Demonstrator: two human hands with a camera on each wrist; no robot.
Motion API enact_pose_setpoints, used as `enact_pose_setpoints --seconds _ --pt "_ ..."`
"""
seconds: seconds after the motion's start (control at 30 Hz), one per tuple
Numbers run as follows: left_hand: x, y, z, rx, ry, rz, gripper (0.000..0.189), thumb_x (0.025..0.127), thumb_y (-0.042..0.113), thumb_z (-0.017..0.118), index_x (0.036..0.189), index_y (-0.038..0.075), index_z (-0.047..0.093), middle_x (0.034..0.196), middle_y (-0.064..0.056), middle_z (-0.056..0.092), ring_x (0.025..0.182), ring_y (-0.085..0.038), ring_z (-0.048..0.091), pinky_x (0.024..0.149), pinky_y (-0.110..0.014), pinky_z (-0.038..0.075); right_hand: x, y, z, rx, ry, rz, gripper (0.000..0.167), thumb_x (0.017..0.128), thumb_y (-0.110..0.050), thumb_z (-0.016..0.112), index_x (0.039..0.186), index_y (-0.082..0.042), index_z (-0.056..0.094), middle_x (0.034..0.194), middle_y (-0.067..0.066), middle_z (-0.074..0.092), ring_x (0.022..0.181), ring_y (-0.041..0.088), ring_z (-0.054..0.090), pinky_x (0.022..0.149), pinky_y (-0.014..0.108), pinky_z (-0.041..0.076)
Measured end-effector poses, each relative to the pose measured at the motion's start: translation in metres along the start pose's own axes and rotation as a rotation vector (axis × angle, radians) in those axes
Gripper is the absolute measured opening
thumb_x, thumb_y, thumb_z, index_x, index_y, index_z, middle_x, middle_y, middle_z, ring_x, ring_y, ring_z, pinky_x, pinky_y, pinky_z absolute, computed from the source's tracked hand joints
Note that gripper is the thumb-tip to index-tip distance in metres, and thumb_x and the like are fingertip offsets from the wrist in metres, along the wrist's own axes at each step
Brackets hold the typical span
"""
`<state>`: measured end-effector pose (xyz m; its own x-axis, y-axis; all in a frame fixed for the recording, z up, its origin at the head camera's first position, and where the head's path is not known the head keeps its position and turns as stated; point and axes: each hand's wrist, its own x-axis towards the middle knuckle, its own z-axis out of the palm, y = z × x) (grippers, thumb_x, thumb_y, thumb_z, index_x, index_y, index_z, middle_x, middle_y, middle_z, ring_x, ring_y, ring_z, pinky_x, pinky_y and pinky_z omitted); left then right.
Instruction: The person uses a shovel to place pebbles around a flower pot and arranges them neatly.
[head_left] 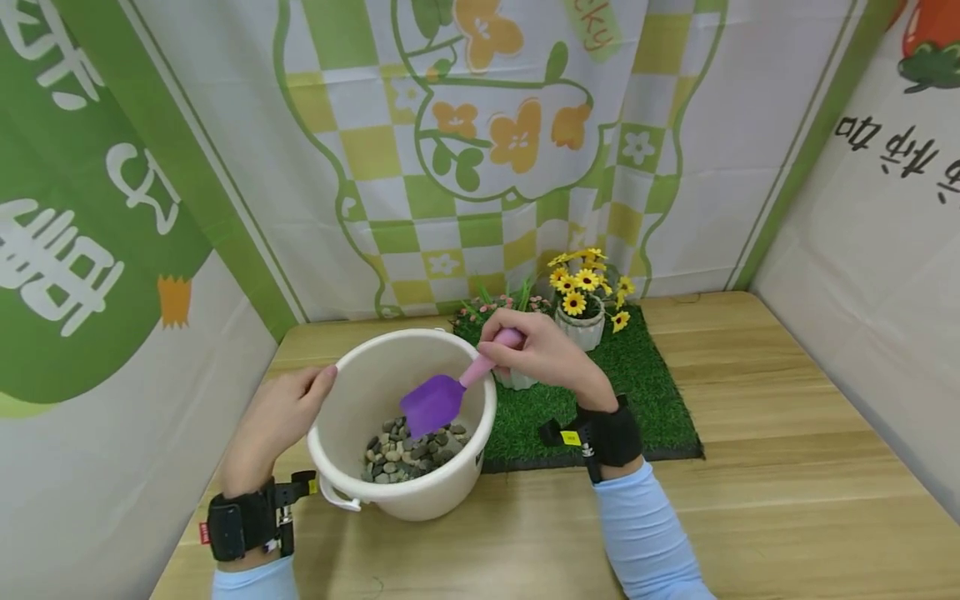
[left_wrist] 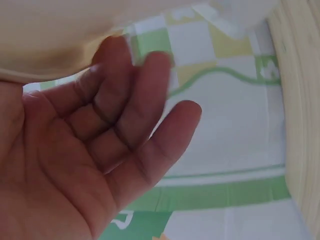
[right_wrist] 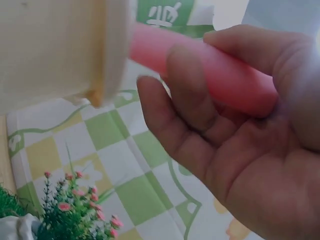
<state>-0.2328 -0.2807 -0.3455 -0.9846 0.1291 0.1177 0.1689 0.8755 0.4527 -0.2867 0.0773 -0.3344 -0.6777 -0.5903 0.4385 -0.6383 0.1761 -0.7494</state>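
Observation:
A white plastic bucket [head_left: 431, 498] stands on the table, tilted slightly, with a bed of grey and tan pebbles [head_left: 408, 454] inside. At its left side my left hand [head_left: 273, 421] holds the rim, thumb over the edge; in the left wrist view its fingers [left_wrist: 145, 100] bend loosely beneath the bucket wall. My right hand [head_left: 551, 354] grips the pink handle [right_wrist: 235, 82] of a small toy shovel at the bucket's right rim. The purple shovel blade [head_left: 435, 404] slants down into the bucket, its tip over the pebbles.
A green turf mat [head_left: 615, 417] lies right of the bucket. On it stand a white pot of yellow flowers [head_left: 581, 321] and a pink-flowered plant [right_wrist: 75, 210]. Wooden table surface [head_left: 787, 467] extends right; printed curtains [head_left: 510, 225] hang behind and at both sides.

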Motion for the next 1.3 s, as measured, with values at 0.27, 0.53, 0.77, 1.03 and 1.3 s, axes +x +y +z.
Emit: enact_pose_setpoints --seconds 0.27,0.53,0.77,1.03,1.3 --pt "0.001 0.006 -0.001 -0.036 -0.019 -0.013 0.057 0.106 0.048 0.029 0.121 0.005 0.062 0.103 -0.014 0.071 0.087 -0.022 0.066 0.071 -0.034 0.049 0.002 -0.014 0.021 -0.163 -0.004 -0.028 0.006 0.098 -0.012 0.058 0.097 -0.010 0.063 0.074 0.003 0.067 0.062 0.009 0.063 0.056 0.020 0.039" --pt "0.000 0.010 0.000 -0.050 -0.004 0.002 0.053 0.106 0.047 0.031 0.116 0.006 0.064 0.096 -0.012 0.071 0.080 -0.018 0.064 0.066 -0.031 0.047 0.006 -0.019 0.031 -0.224 -0.068 -0.051 0.006 0.099 -0.011 0.055 0.096 -0.011 0.060 0.075 0.000 0.074 0.052 0.010 0.054 0.056 0.018 0.029" --pt "0.000 0.013 -0.003 -0.058 0.023 0.031 0.050 0.106 0.045 0.033 0.110 0.007 0.065 0.093 -0.012 0.071 0.078 -0.018 0.063 0.063 -0.030 0.045 0.008 -0.024 0.033 -0.277 -0.119 -0.034 0.010 0.100 -0.012 0.052 0.092 -0.013 0.058 0.072 -0.003 0.073 0.059 0.007 0.062 0.053 0.018 0.026" --pt "0.000 0.013 0.000 -0.058 0.034 0.041 0.046 0.106 0.042 0.035 0.110 0.008 0.066 0.093 -0.010 0.071 0.077 -0.017 0.062 0.064 -0.030 0.045 0.014 -0.029 0.033 -0.384 -0.219 -0.004 0.017 0.099 -0.011 0.051 0.083 -0.013 0.057 0.066 -0.004 0.068 0.059 -0.002 0.060 0.055 0.017 0.027" --pt "-0.002 0.007 0.001 -0.041 0.043 0.026 0.049 0.106 0.043 0.033 0.117 0.008 0.066 0.101 -0.014 0.072 0.088 -0.024 0.067 0.071 -0.036 0.049 0.040 -0.035 0.031 -0.409 -0.608 0.071 0.038 0.099 -0.006 0.052 0.062 -0.016 0.049 0.074 -0.001 0.073 0.058 0.008 0.063 0.052 0.019 0.028"
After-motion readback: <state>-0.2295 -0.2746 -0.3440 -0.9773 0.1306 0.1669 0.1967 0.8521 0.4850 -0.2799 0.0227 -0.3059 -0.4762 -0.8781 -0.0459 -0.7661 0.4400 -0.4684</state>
